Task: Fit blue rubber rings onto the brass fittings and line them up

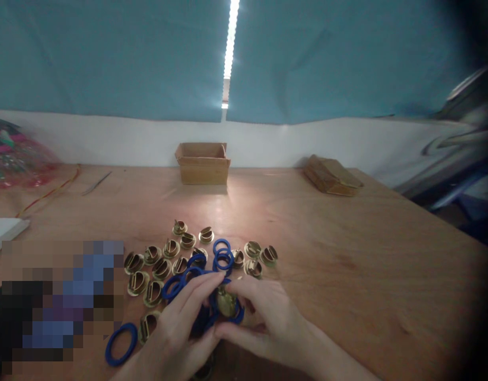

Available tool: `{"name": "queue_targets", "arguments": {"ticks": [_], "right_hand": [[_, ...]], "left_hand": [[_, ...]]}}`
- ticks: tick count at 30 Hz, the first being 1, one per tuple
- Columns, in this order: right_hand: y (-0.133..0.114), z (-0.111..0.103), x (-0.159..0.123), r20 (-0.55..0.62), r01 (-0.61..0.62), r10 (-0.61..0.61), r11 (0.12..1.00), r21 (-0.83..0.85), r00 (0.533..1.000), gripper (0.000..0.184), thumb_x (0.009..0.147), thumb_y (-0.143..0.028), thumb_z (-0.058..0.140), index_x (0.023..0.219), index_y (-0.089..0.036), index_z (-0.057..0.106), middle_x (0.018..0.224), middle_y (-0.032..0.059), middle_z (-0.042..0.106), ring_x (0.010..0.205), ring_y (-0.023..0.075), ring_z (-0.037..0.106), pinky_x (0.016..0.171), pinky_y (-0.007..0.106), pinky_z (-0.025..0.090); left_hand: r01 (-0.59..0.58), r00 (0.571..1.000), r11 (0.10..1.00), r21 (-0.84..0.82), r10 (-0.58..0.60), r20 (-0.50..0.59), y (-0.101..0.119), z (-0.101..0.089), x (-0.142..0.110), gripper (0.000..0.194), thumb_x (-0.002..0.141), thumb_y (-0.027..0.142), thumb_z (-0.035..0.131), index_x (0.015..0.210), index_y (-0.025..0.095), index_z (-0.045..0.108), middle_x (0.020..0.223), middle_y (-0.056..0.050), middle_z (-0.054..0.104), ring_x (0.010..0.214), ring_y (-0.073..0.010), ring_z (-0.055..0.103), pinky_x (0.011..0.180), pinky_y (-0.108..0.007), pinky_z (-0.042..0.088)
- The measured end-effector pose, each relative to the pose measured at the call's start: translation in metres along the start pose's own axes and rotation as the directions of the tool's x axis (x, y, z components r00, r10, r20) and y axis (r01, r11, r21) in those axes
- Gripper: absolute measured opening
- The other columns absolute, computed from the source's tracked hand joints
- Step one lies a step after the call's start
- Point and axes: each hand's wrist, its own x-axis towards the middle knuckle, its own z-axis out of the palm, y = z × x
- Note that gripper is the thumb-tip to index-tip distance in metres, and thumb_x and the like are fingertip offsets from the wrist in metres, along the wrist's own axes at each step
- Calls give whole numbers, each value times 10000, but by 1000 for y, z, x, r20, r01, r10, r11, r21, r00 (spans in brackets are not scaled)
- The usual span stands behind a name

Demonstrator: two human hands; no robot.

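My left hand (184,328) and my right hand (271,317) meet at the near middle of the table. Between their fingertips is a shiny, rounded brass-coloured metal fitting (227,302); both hands' thumbs and forefingers curl around it. Behind and below the fingers lies a pile of blue rings (223,259), partly hidden by my hands. Several brass-coloured fittings with raised loops (162,269) are spread around the pile, mostly to its left. A few more fittings (268,255) sit on its right. One loose blue ring (121,344) lies left of my left wrist.
An open cardboard box (204,172) stands by the back wall, with a crumpled brown cardboard piece (331,177) to its right. At far left are a clear plastic bag (19,156), a cord (49,193) and a white object (6,233). A pixelated patch hides the lower left.
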Motion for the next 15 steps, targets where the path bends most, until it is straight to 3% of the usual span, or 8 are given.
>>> {"name": "queue_targets", "arguments": {"ticks": [6,9,13,15], "right_hand": [[4,1,-3,-23,-61,61,998,-15,998,165,966,-159,486,1108,-203,558,843,34,704,688,146,670,616,254,510],[4,-6,-1,-92,-103,94,991,-90,991,131,966,-151,480,1015,-211,586,773,14,695,644,140,666,606,251,501],[7,-39,5,-260,-243,187,948,-204,947,144,939,-180,518,814,-210,581,600,-32,609,493,107,573,474,224,412],[11,-62,6,-221,-342,286,896,-285,933,227,933,-220,517,709,-210,548,546,-41,552,459,103,517,470,236,372]], "left_hand": [[-6,1000,1000,-1,6,8,2,1,0,462,887,64,585,1325,151,470,1227,-114,647,1178,-192,617,1038,-271,509],[9,1000,1000,2,-9,-8,2,0,1,446,892,94,602,1312,172,476,1178,-94,658,1116,-184,634,996,-274,532],[82,996,990,117,-77,-50,0,0,4,405,878,144,640,1262,188,519,1191,-105,628,1123,-242,601,976,-390,528],[133,989,974,184,-120,-81,-2,0,6,308,888,129,607,1183,207,568,1177,-97,618,1120,-259,585,971,-435,509]]}}
